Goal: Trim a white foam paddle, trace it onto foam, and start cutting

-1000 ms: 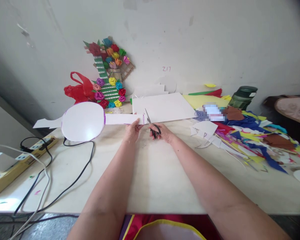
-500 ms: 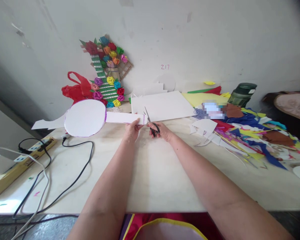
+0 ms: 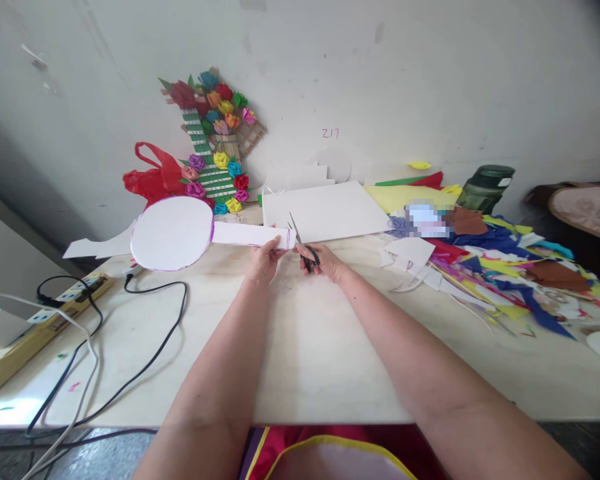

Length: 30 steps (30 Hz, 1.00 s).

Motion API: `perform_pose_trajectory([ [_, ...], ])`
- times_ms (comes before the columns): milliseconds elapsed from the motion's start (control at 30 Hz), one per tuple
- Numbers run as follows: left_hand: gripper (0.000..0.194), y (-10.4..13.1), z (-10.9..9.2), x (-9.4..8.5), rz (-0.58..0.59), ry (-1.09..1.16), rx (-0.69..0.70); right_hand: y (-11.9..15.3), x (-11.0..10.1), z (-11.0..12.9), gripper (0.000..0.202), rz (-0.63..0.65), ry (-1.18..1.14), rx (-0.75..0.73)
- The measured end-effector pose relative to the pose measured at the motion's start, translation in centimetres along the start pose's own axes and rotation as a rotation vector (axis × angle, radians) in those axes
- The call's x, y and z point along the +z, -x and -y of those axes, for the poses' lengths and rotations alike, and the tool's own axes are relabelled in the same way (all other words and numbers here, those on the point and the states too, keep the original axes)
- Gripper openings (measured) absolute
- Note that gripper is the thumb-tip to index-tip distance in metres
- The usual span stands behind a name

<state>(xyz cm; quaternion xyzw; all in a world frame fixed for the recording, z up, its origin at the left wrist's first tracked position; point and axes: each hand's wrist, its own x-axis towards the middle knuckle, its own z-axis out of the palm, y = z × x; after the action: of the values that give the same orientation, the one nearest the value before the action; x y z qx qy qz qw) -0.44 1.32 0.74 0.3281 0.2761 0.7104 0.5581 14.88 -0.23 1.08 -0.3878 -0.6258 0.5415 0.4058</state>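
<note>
A white paddle-shaped cutout point(image 3: 173, 233) with a purple outline has a round left part and a long strip reaching right. My left hand point(image 3: 267, 259) pinches the strip near its right end, thumb on top, beside purple lines drawn across it. Black-handled scissors point(image 3: 309, 257) are in my right hand point(image 3: 323, 261), fingers in the handles. Their blades are parted and point up and away, right at the end of the strip. The lower blade is partly hidden by the strip and fingers.
Behind lie a white board point(image 3: 325, 210) and a paper-flower decoration point(image 3: 213, 153) with a red bag point(image 3: 155, 177). Colourful scraps point(image 3: 520, 267) and a green bottle point(image 3: 485, 189) are at right. A power strip point(image 3: 45, 330) and cables run along the left.
The round part of the cutout has shifted slightly up and to the right. Both hands and the scissors have stayed almost in place.
</note>
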Motion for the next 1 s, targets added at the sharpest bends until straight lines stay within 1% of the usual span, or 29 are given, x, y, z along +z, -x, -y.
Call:
perform_pose_trajectory([
  [167,0.040,0.0,0.0,0.0,-0.001,0.007,-0.007,0.2,0.3,0.5,0.044,-0.027,-0.037,0.020],
  [333,0.041,0.0,-0.1,0.1,0.008,0.007,-0.010,0.1,0.2,0.1,0.041,-0.021,-0.084,-0.014],
  [500,0.036,-0.1,-0.2,0.0,0.009,0.011,-0.009,-0.2,0.1,-0.4,0.039,-0.030,-0.073,-0.061],
  [833,0.028,-0.3,-0.5,-0.6,-0.022,0.010,-0.043,-0.3,0.2,-0.2,0.034,-0.078,-0.047,-0.090],
  [1000,0.025,-0.4,-0.5,-0.9,0.029,-0.007,-0.060,0.1,-0.5,0.3,0.035,0.006,-0.081,-0.017],
])
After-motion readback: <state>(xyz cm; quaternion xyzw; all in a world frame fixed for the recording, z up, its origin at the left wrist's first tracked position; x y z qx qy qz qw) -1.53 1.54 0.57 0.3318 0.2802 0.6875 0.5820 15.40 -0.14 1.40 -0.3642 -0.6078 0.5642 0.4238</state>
